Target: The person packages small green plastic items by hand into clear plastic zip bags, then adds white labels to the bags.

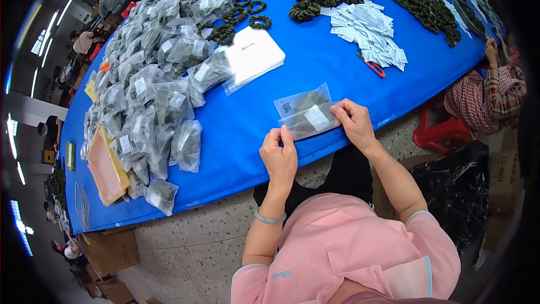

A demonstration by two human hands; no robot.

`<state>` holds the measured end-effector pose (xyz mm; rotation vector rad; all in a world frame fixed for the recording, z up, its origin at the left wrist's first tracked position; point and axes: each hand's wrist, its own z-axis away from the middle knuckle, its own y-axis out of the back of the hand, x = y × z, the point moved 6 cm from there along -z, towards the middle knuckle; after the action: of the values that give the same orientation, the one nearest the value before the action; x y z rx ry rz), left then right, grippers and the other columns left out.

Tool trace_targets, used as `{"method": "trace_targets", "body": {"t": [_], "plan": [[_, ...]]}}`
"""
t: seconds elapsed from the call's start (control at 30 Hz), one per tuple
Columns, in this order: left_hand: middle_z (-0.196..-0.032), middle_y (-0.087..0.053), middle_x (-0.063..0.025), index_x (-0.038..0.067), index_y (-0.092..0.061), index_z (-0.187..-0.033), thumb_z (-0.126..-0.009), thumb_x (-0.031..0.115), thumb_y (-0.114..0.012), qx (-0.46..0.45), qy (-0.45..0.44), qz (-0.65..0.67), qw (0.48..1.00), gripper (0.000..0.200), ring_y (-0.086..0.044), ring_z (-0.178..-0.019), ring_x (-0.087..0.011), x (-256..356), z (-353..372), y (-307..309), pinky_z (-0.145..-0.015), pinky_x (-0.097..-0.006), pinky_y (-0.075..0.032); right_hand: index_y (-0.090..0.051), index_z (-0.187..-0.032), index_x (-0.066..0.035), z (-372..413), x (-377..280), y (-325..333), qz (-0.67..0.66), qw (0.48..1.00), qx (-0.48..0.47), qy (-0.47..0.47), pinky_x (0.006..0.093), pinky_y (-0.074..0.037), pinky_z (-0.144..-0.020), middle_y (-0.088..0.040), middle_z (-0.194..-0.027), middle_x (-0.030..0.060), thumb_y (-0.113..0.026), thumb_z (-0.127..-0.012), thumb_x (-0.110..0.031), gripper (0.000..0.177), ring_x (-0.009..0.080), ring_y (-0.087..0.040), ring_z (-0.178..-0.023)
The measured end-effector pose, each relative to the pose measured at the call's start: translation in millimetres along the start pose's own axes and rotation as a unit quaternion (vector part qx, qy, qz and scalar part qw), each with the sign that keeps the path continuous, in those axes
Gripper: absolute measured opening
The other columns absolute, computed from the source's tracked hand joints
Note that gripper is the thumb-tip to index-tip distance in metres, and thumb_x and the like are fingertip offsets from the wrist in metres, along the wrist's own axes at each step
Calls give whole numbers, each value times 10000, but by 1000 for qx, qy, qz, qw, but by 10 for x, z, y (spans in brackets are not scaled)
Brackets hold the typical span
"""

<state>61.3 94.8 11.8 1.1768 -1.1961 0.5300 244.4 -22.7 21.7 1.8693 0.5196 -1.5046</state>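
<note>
- Both hands pinch one clear bag (313, 119) at the near edge of the blue bench (242, 135): the left hand (279, 155) grips its left end, the right hand (352, 121) its right end.
- The bag shows dark contents and a white label, and partly overlaps a second bag (298, 101) just beyond.
- A heap (157, 79) of filled bags lies left.
- Red scissors (371, 67) lie far right, beside white slips (371, 28).

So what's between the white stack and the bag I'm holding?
Head view: another clear bag, code-labelled, lies against the held bag; beyond it, bare blue cover up to the white stack.
</note>
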Motion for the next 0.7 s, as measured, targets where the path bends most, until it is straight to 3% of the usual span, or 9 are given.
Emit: {"method": "trace_targets", "body": {"t": [0.1,0.23,0.33,0.4,0.47,0.5,0.6,0.63,0.7], "plan": [[-738,-590,-47,34,-546,-674,-902,116,-610,10,2,-22,1000,251,-493,-663,-191,-27,-25,2,-551,-339,-408,-658,-801,-24,-11,-5,-30,28,1000,4,-6,225,-391,-531,-609,-606,19,-613,-941,-117,174,94,-493,-520],[-829,-599,-68,49,-545,-738,-853,99,-629,76,-174,-201,961,151,-528,-679,-217,131,-33,-20,-574,-354,-445,-653,-820,-34,-25,43,-47,223,975,18,-15,260,-420,-553,-622,-673,31,-641,-889,-74,81,134,-516,-561],[-927,-593,-99,48,-565,-844,-831,92,-636,65,-140,-228,961,85,-550,-732,-243,204,-61,-26,-629,-355,-470,-653,-839,-38,-10,-168,-14,260,958,95,81,280,-440,-586,-633,-726,41,-648,-856,-50,22,165,-534,-606],[-1025,-588,-131,47,-584,-950,-809,85,-643,58,-109,-256,959,158,-572,-785,-269,240,-97,-16,-685,-355,-495,-653,-857,-42,28,-360,-1,288,925,171,180,300,-461,-620,-645,-779,51,-655,-824,-27,37,195,-551,-650],[-1212,-529,-206,23,-536,-1203,-810,111,-645,119,-240,-265,926,417,-565,-1019,-349,415,-70,-7,-872,-395,-483,-656,-870,-45,11,-318,-50,284,928,129,205,306,-466,-637,-648,-801,54,-654,-816,-22,59,204,-556,-673],[-1212,-529,-206,23,-536,-1203,-810,111,-645,128,-240,-268,924,417,-565,-1019,-349,466,-69,-30,-872,-395,-483,-658,-883,-48,24,-261,-91,283,929,87,223,312,-471,-655,-651,-822,57,-653,-808,-17,81,213,-561,-697],[-1360,-442,-266,3,-510,-1307,-846,292,-646,60,-284,-278,916,561,-414,-1263,-451,604,5,-351,-997,-547,-365,-669,-919,-54,84,-188,-191,254,933,-10,255,327,-485,-706,-663,-864,66,-647,-790,-1,142,237,-578,-752],[-1387,-428,-277,-2,-511,-1309,-847,384,-651,41,-267,-268,925,618,-376,-1302,-468,564,18,-433,-1011,-600,-326,-671,-925,-54,94,-202,-142,248,935,-2,254,328,-487,-713,-666,-864,68,-645,-788,2,150,240,-582,-756],[-1409,-416,-279,-6,-518,-1297,-822,470,-664,6,-244,-302,921,689,-367,-1312,-469,653,10,-443,-1028,-601,-298,-679,-941,-57,79,-199,-18,233,940,38,246,330,-493,-720,-673,-870,71,-647,-782,1,171,244,-592,-771]]}}
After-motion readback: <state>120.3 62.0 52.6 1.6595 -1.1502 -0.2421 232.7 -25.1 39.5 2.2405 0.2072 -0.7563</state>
